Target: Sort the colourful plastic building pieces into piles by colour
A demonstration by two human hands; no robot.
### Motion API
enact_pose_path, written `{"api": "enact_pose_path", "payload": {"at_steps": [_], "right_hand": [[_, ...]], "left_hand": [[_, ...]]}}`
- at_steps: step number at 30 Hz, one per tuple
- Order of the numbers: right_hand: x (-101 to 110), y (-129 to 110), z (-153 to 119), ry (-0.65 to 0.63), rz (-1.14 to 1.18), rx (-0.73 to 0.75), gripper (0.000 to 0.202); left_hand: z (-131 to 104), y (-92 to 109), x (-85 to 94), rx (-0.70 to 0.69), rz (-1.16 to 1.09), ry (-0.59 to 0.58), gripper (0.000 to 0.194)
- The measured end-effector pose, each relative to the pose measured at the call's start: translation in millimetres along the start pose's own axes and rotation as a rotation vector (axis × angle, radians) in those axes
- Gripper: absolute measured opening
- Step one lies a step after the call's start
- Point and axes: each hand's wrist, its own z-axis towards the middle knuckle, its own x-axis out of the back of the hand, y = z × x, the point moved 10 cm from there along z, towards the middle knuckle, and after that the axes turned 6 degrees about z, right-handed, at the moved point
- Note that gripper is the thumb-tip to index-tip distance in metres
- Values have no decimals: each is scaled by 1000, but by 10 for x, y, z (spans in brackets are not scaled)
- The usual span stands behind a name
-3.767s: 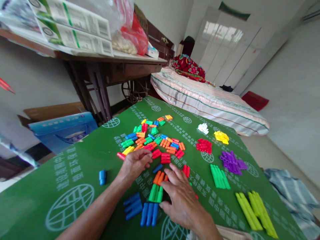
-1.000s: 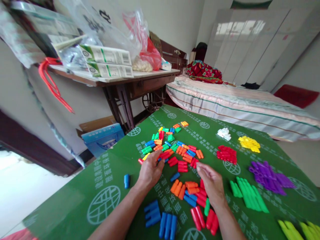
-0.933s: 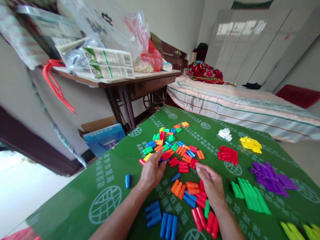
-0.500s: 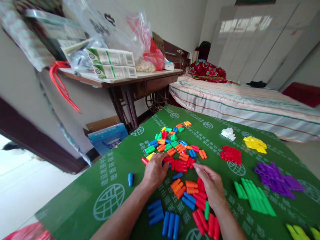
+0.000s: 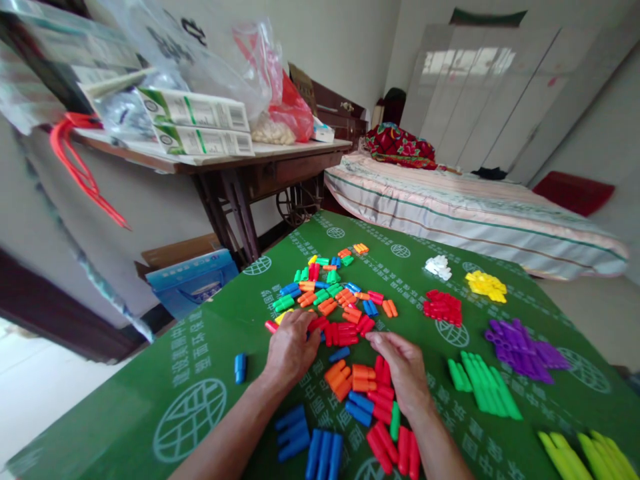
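Observation:
Small bullet-shaped plastic pieces in several colours lie on the green board [image 5: 210,360]. My left hand [image 5: 291,348] rests at the left of the pile, fingers bent down over red and blue pieces; its fingertips are partly hidden. To the right, my right hand [image 5: 404,370] is closed in a pinch, the tips by the right end of a cluster of red pieces [image 5: 345,333]. What that pinch holds, if anything, is too small to make out. Between the wrists lie orange pieces [image 5: 339,380] and blue pieces [image 5: 360,409]. A single blue piece [image 5: 241,368] stands apart at the left.
Sorted by colour at the right are white [image 5: 439,267], yellow [image 5: 486,286], red [image 5: 443,308], purple [image 5: 523,350], green [image 5: 487,387] and lime pieces [image 5: 563,457]. Near the front edge sit joined blue pieces [image 5: 324,455]. A desk [image 5: 300,150] and a bed [image 5: 450,200] stand behind.
The whole view has shifted, so the board and pieces appear farther left. Both hands keep nearly the same place over the pieces.

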Motion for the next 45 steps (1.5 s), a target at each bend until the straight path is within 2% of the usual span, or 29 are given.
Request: {"api": "enact_pose_path", "payload": {"at_steps": [8,10,14,18,21,24,26,28,30,35,39,42,45], "right_hand": [[-259,-98,-48,-124,-59,73,32],[-195,-142,-31,-75,-69,117,33],[109,-192,30,127,-136,184,38],[272,-167,90,200,-212,185,44],[321,-139,121,225,-213,172,46],[323,-100,154,217,-188,155,46],[318,-67,180,201,-175,148,45],[330,-27,204,196,-160,141,45],[351,20,223,197,-138,127,45],[372,100,226,186,-124,87,46],[383,88,215,188,-135,94,45],[370,101,227,170,-144,88,45],[339,118,241,141,-148,83,45]], "left_hand": [[17,29,13,-43,-12,18,22],[23,29,25,-45,-13,23,22],[36,6,41,-58,-27,54,24],[34,28,118,-84,-25,118,25],[18,194,214,-140,-5,112,24],[13,477,275,-222,26,35,23],[38,674,256,-273,53,-35,22],[99,854,163,-319,83,-107,20],[197,1024,-10,-370,112,-182,21],[520,1389,-652,-472,211,-389,42],[650,1500,-1107,-492,308,-569,52],[629,1436,-1243,-475,348,-607,49],[554,1354,-1195,-510,354,-549,39]]}}
